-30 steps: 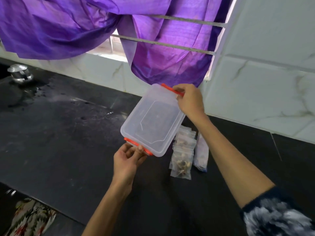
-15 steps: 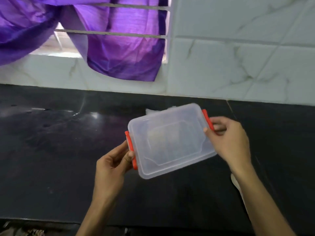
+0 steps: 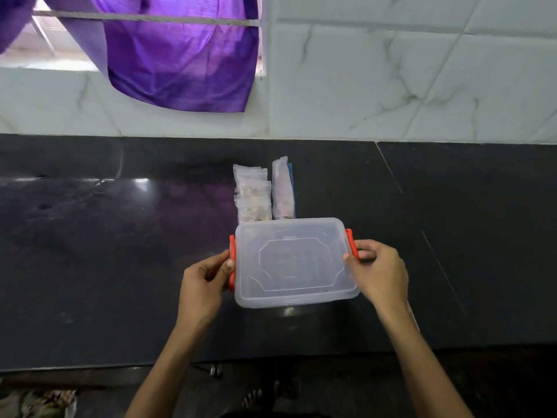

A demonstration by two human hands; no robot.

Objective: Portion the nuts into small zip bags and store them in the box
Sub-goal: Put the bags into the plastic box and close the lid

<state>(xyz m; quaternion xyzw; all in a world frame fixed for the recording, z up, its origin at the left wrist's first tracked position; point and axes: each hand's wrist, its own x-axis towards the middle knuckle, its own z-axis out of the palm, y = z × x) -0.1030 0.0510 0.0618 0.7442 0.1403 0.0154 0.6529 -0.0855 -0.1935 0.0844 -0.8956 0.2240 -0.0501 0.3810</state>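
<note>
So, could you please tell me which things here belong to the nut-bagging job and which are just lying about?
Job:
clear box, held at its orange clips by left hand and right hand
small zip bags
larger bag

Lying about:
purple cloth

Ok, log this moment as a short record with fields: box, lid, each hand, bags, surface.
box: clear plastic box with orange side clips, in front of the person over the counter
lid: on
left hand: left hand holds the left orange clip
right hand: right hand holds the right orange clip
bags: small zip bags with nuts lie behind the box, outside it; a longer bag beside them
surface: dark counter; white tiled wall behind
</note>
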